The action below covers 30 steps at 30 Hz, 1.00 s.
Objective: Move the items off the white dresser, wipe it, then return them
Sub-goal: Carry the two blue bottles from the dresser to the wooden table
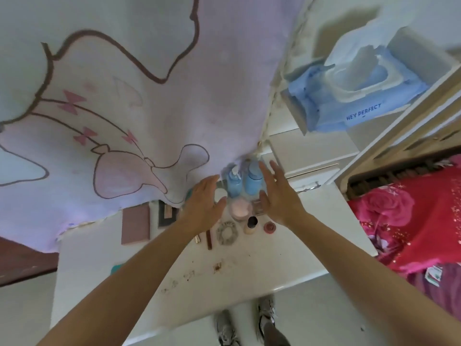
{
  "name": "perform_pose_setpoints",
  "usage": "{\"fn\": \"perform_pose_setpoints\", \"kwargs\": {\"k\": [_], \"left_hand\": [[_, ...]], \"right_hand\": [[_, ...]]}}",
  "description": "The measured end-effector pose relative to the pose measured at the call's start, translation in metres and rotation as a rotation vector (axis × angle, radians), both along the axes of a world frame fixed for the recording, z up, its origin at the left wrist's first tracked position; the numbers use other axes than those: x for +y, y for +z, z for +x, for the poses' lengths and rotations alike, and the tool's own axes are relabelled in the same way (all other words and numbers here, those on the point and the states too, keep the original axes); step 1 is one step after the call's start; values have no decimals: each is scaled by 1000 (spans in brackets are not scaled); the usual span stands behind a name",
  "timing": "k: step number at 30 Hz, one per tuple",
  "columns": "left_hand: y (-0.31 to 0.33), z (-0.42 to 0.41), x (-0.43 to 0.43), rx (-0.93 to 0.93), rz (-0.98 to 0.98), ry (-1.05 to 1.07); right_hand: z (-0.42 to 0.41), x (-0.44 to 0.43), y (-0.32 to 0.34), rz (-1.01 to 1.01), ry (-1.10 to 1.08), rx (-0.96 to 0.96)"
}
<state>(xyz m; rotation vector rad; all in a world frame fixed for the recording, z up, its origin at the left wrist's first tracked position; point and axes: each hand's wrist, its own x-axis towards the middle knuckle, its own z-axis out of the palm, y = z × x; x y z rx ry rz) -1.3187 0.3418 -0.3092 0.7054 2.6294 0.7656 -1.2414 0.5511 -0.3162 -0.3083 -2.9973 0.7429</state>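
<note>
Head view | left hand (204, 201) and right hand (277, 199) both spread wide, holding nothing | flanking blue bottles (254, 182) at white dresser (274, 258) rear | probably bracketing both for one lift-off

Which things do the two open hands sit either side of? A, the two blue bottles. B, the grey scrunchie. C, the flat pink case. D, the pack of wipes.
A: the left hand and the right hand, fingers straight, flank the two blue bottles at the back of the dresser.
</note>
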Motion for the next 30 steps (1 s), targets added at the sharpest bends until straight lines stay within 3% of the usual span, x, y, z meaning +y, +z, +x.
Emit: {"fn": "perform_pose_setpoints", "kwargs": {"k": [6, 17, 22, 30], "left_hand": [[-46, -19, 37, -156, 140, 138], [-79, -32, 70, -142, 217, 219], [-66, -28, 66, -193, 293, 294], [-14, 3, 32, -65, 474, 497]], "right_hand": [[-26, 4, -51, -35, 65, 55], [-45, 4, -66, -206, -58, 97], [-42, 7, -63, -249, -46, 120], [-11, -2, -28, -191, 119, 278]]}}
